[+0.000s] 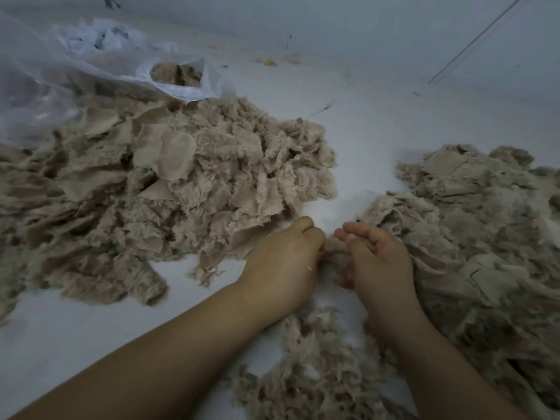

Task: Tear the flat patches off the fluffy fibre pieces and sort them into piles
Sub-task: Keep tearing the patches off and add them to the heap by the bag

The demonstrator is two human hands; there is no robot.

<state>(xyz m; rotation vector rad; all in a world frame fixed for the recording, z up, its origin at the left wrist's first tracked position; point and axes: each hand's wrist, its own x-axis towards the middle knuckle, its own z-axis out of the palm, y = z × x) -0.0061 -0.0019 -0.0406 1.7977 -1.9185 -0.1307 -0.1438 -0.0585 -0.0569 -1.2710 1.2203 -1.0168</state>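
Observation:
My left hand (pixel 283 259) and my right hand (pixel 375 256) meet at the centre of the view, both closed on one small beige fluffy fibre piece (pixel 335 253) pinched between them. A big pile of beige fluffy pieces with flat patches (pixel 157 183) lies to the left. Another beige pile (pixel 485 237) spreads to the right, touching my right wrist. A smaller heap of loose fluff (pixel 318 365) lies near me between my forearms.
A clear plastic bag (pixel 181 83) with beige pieces inside lies open at the back left, beside crumpled white plastic (pixel 100 37). The white surface (pixel 363 122) runs back to a wall with a thin line (pixel 472 43). Small scraps (pixel 269 62) lie far back.

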